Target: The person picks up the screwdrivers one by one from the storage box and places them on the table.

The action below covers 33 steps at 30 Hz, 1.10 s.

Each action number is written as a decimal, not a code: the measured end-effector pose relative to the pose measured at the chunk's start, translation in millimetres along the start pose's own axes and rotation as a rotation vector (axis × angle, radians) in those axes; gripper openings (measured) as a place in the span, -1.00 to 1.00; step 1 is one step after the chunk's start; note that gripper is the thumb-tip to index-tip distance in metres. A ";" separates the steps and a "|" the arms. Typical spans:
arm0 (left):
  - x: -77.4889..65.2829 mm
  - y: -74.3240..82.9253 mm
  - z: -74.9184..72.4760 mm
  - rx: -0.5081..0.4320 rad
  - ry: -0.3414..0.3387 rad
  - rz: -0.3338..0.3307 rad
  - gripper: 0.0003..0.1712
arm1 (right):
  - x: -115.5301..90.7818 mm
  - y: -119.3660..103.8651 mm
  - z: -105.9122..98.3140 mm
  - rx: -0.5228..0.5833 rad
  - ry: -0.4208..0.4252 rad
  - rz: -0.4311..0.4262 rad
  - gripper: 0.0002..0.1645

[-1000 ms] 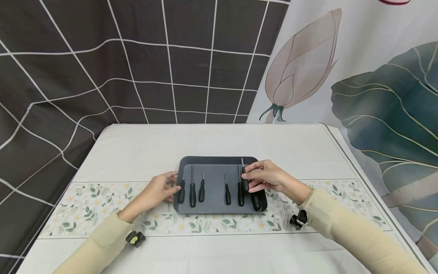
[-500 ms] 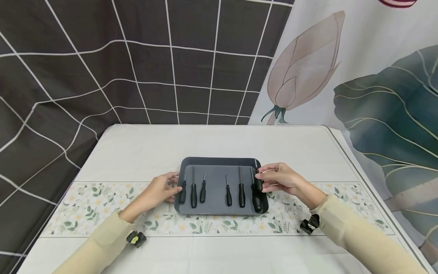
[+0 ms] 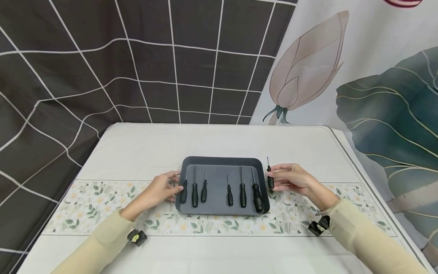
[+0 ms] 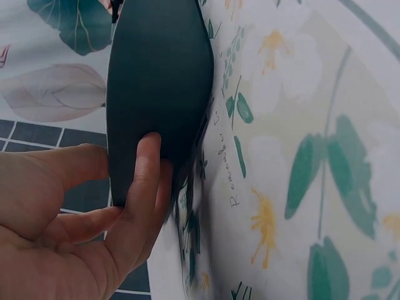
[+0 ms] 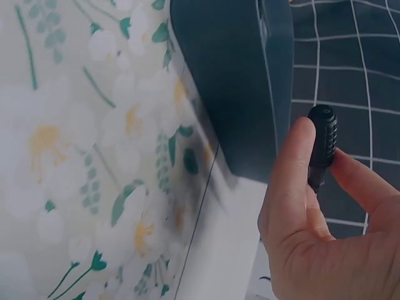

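Note:
My left hand (image 3: 163,187) grips the left rim of a dark grey tray (image 3: 217,190), thumb at the top edge. In the left wrist view its fingers (image 4: 145,181) lie against the tray's outer wall (image 4: 162,69). Just past the tray's right edge, my right hand (image 3: 291,178) pinches a small black-handled screwdriver (image 3: 270,179), shaft pointing up and away. The right wrist view shows its ribbed handle (image 5: 323,140) between thumb and fingers, beside the tray's wall (image 5: 231,94). Several black-handled screwdrivers lie in the tray, the thickest (image 3: 257,198) at its right end.
The tray stands on a white tablecloth (image 3: 212,140) with a floral band (image 3: 113,198) across it. A dark gridded curtain (image 3: 137,61) hangs behind, with a flower-printed curtain (image 3: 308,110) at the right. A small black device sits on each wrist.
My right hand has moved right, carrying the pinched screwdriver from above the tray to outside its right edge. The left hand keeps its hold on the rim. The head view has shifted slightly.

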State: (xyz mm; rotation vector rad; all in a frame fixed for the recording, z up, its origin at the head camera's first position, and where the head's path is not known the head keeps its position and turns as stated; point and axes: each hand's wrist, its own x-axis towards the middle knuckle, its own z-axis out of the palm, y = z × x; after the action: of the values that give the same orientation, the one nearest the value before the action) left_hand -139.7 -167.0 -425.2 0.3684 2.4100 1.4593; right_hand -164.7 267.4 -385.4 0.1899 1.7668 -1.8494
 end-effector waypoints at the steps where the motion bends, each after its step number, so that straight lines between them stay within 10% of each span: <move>1: 0.0 0.4 -0.2 -0.001 0.000 -0.002 -0.32 | -0.4 0.4 -1.6 0.009 0.002 0.003 -0.60; 33: -3.1 4.0 -1.5 -0.073 0.007 -0.020 -0.31 | 4.3 20.4 -24.2 -0.098 0.056 0.016 -0.76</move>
State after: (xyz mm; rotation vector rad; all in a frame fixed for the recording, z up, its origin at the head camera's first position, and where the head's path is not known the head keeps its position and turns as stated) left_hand -137.2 -167.6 -420.6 0.3212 2.3516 1.5375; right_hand -165.1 289.9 -408.1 0.2192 1.8846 -1.7571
